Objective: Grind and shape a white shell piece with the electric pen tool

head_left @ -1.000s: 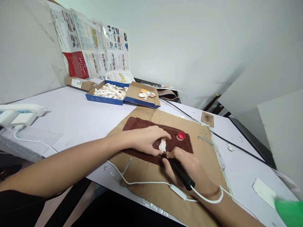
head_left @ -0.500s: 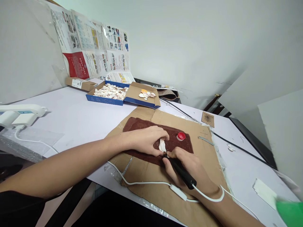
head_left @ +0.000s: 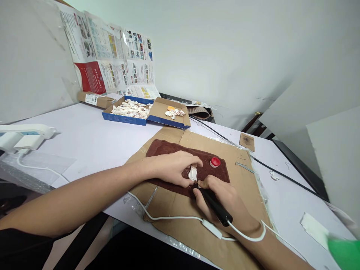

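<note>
My left hand [head_left: 177, 168] is closed on a small white shell [head_left: 192, 173], with thumb and fingers curled round its edges above a brown cloth [head_left: 160, 147]. My right hand [head_left: 222, 197] grips a black pen-shaped electric tool [head_left: 215, 206], with a white cord leaving its rear end. The tool's tip meets the near end of the shell beside my left thumb; the exact contact is too small to make out. On the cloth, beyond my right hand, sits a small red-topped round container [head_left: 215, 162].
Cardboard [head_left: 168, 230] lies under the cloth, with tweezers [head_left: 245, 167] at its right. An open blue box [head_left: 123, 117] of white shells stands behind; more lie on its lid [head_left: 184, 119]. A white cord with an inline switch [head_left: 211, 228] crosses the front. A power strip [head_left: 42, 130] is left.
The rear end of the tool has dipped very slightly, and my left fingers have shifted a touch to the right. Both hands keep their holds.
</note>
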`<state>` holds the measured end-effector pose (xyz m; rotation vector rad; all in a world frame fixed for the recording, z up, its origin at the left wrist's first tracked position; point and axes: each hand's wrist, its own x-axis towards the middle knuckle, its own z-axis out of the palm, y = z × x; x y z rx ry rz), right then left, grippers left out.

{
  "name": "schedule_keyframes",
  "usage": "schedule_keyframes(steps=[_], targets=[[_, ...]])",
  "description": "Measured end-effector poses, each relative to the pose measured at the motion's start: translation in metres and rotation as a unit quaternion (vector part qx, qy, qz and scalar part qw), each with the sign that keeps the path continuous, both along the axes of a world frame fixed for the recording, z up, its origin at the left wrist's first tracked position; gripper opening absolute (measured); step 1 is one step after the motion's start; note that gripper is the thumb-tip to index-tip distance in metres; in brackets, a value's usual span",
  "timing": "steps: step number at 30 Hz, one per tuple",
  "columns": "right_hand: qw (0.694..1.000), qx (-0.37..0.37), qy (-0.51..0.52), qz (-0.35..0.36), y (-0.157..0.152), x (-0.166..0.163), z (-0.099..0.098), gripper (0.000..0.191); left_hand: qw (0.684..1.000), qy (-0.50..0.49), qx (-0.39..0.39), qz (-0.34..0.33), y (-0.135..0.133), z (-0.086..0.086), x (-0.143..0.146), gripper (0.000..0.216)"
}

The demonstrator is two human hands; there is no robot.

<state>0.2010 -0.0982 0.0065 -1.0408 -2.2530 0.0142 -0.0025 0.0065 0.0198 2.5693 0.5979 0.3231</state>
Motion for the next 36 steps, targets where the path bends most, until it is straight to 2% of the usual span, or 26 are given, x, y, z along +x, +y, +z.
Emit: schedule_keyframes(steps=[7,14,21,25,30,36], targets=[[1.0,-0.003,-0.005,-0.005,-0.001,0.001,0.001,0.023,1.0,-0.001,-0.02,-0.025,0.0,0.005,-0.001,0.061],[1.0,-0.004,0.001,-0.002,-0.001,0.001,0.0,0.018,0.999,0.006,-0.033,-0.029,-0.002,0.009,-0.001,0.064],[1.0,0.011,-0.003,0.01,0.0,0.003,0.0,0.013,0.998,0.025,-0.051,-0.031,-0.004,0.009,-0.002,0.079],[1.0,0.002,-0.005,0.007,-0.001,0.003,0.002,0.016,0.999,0.005,-0.038,-0.022,-0.005,0.005,-0.001,0.075],[1.0,-0.017,0.003,0.007,-0.002,0.002,0.003,0.02,0.999,-0.001,-0.028,0.021,-0.005,-0.001,0.0,0.073],[1.0,-0.006,0.006,0.011,0.0,0.003,0.001,0.017,0.999,-0.008,-0.04,-0.008,-0.004,0.002,0.0,0.069]])
